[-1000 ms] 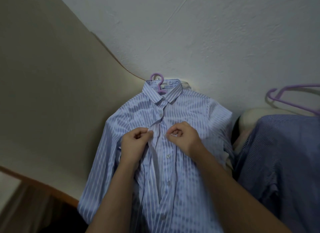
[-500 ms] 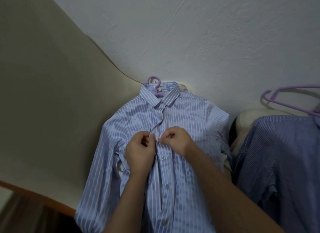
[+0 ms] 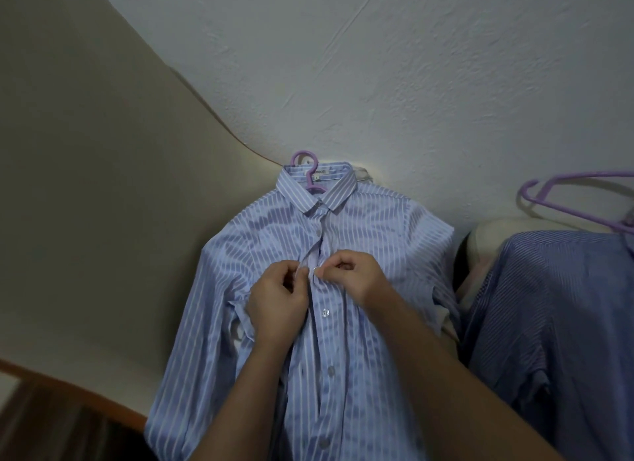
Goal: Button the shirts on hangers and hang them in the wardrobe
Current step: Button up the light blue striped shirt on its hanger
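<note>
A light blue shirt with white stripes (image 3: 363, 241) lies flat on a purple hanger (image 3: 305, 167), collar at the top. Both hands meet at its front placket, at chest height. My left hand (image 3: 276, 301) pinches the left edge of the placket. My right hand (image 3: 353, 275) pinches the right edge just beside it, fingertips nearly touching the left hand's. One button above the hands is fastened. Several buttons show on the placket below the hands.
A darker blue striped shirt (image 3: 549, 323) on another purple hanger (image 3: 576, 200) lies to the right, partly over a cream cushion (image 3: 487, 234). A white textured wall (image 3: 377, 66) is behind, a beige panel (image 3: 85, 169) to the left and a brown wooden edge (image 3: 61, 388) at lower left.
The hands have drawn the two front edges together from a gap to touching. They now sit close at the placket, and the open flap below them has closed.
</note>
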